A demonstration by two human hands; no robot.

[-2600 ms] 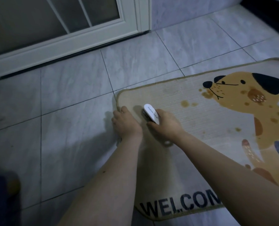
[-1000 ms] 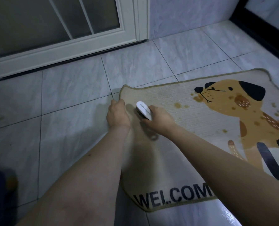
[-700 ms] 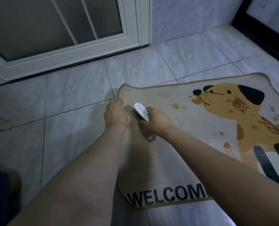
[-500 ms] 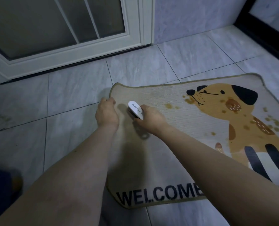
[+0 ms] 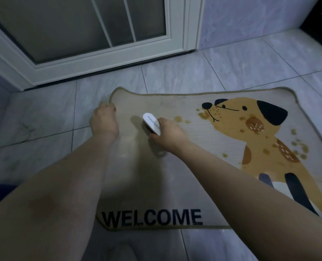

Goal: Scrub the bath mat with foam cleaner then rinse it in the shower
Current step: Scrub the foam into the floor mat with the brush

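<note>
Scrubbing onward, brush [image 5: 152, 123] (mat [image 5: 184, 166] shifted leftward)

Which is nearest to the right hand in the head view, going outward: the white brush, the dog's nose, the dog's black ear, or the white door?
1. White brush, gripped in the right hand.
2. Dog's nose, to the right on the bath mat.
3. Dog's black ear, farther right.
4. White door, past the mat's far edge.

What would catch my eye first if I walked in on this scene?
Probably the bath mat on the tiled floor, with its cartoon dog on the right and WELCOME along the near edge. Next, the white brush gripped by the right hand near the mat's far left corner, while the left hand holds that edge.
</note>
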